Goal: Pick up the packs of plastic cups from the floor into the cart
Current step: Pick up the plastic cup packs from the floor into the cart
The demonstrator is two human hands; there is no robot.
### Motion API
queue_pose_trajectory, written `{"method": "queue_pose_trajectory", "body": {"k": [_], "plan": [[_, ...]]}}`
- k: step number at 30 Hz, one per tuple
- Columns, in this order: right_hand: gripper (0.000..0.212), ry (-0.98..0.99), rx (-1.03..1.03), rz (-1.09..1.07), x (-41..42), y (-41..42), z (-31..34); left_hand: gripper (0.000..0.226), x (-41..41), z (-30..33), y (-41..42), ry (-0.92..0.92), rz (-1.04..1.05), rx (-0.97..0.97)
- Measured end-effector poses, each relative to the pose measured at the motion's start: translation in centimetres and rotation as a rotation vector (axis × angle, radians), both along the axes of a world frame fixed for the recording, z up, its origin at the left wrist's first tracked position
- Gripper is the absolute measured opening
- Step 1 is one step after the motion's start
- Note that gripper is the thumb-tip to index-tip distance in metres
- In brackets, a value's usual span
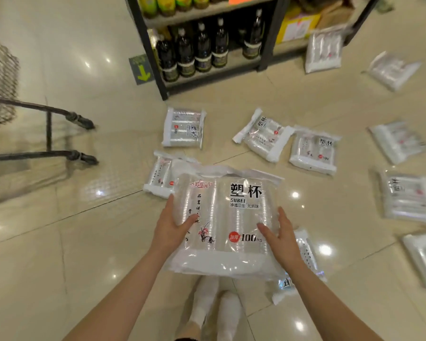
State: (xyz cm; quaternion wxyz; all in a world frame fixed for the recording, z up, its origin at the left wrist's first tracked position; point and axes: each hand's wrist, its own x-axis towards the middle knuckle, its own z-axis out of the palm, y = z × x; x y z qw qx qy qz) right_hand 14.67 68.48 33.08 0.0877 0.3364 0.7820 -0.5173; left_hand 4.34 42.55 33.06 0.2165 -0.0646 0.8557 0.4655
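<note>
Both hands hold one clear plastic pack of stacked cups [228, 225] up above the floor: the left hand [174, 223] grips its left edge with the thumb laid over the front, and the right hand [280, 238] grips its right edge the same way. This held pack faces the camera, with black Chinese print, "SUBEI" and "100" on the wrapper. Just behind its left corner another cup pack [159, 177] lies flat on the glossy beige tiled floor [84, 242], partly hidden. Below the right wrist a further pack [303, 264] peeks out on the tiles. More of the same packs are scattered ahead and to the right: one upright-looking rectangle [183, 127] near the shelf foot, a tilted pack [262, 135] touching its neighbour [314, 150], and several others [407, 199] toward the right edge. A grey wire shopping cart [3, 94] stands at the left, well apart from the held pack, its wheels on the tiles. A dark metal shelf unit [155, 52] at the top carries tall dark glass bottles [202, 48]. White shoes [217, 308] show at the bottom.
</note>
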Motion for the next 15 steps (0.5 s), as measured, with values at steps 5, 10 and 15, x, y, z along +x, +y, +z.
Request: {"method": "queue_pose_trajectory", "body": {"k": [5,10,15], "plan": [[0.087,0.080,0.062,0.142,-3.4,-3.0,7.9,0.094,-0.8,8.0,-4.1,0.078,0.074,-0.019],[0.086,0.176,0.105,0.254,-9.3,-8.4,13.2,0.100,-3.3,13.3,-10.1,0.128,0.221,-0.011],[0.084,0.242,0.149,0.399,-16.1,-16.4,15.4,0.098,-5.9,15.6,-18.2,0.187,0.334,0.023]]}}
